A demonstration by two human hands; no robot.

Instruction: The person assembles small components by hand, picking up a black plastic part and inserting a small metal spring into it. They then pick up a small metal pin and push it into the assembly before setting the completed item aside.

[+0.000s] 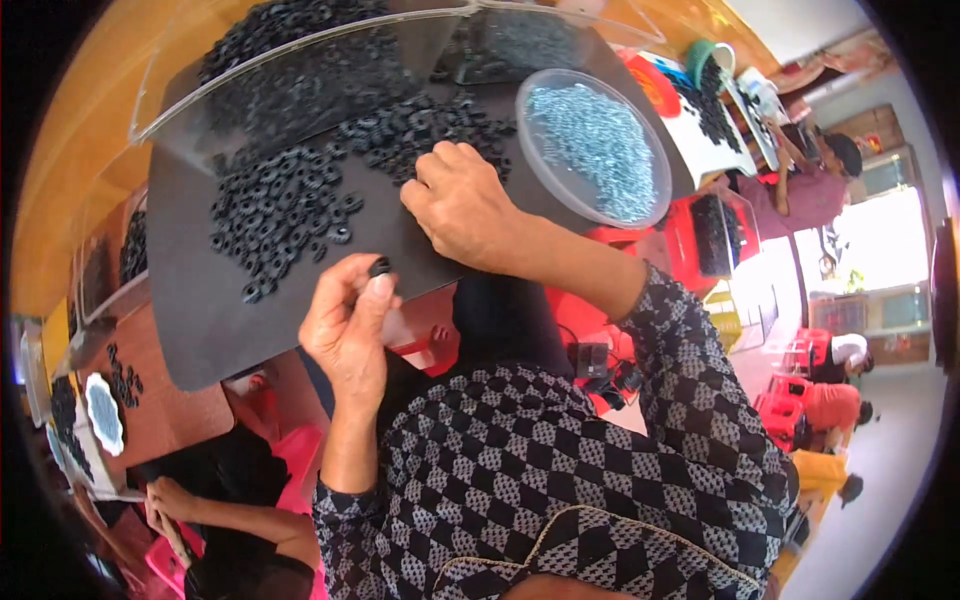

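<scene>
Pinched between the thumb and fingers of my left hand [350, 325] is a small black ring-shaped part [379, 266], held just off the table's near edge. My right hand [460, 205] is curled closed over the dark table [230, 340], knuckles up. Its fingertips are hidden, so what they hold, if anything, cannot be seen. Beyond it spreads a heap of small black parts [430, 130]. To the left lies a loose pile of black ring-shaped parts [275, 210]. A clear round tub [550, 175] of small silvery metal pins [600, 135] stands right of my right hand.
A clear-walled bin [300, 95] with many black parts stands at the table's far side. Another person's forearm [250, 525] is at lower left, near a reddish-brown table [180, 400]. At right are red stools [785, 410], a black-filled container [715, 235] and several other people.
</scene>
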